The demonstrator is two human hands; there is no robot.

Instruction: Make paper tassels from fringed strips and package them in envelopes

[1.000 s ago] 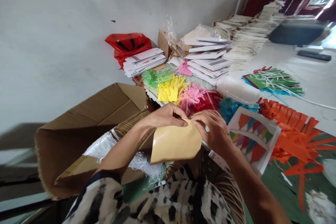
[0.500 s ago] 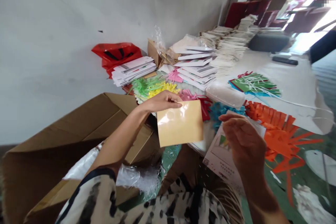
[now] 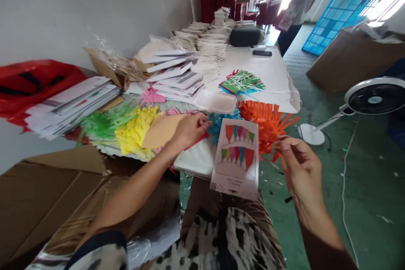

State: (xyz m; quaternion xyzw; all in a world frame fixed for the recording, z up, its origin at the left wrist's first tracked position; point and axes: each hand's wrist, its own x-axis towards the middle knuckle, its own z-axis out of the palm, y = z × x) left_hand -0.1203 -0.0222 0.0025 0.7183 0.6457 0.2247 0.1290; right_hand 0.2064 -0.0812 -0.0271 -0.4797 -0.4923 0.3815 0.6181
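Tan envelope (image 3: 160, 131) in left hand (image 3: 189, 128), table-edge (image 3: 193, 168).

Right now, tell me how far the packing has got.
Done: the printed bunting card lies at the table edge. In hand: the left hand holds the tan backing sheet; the right hand pinches an orange strip. Left: paper fringes lie loose.

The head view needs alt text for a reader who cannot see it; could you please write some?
A person's left hand holds a tan paper sheet over fringed coloured paper, while the right hand pinches an orange paper strip beside a printed card showing bunting flags. Stacked white packets cover the table behind.
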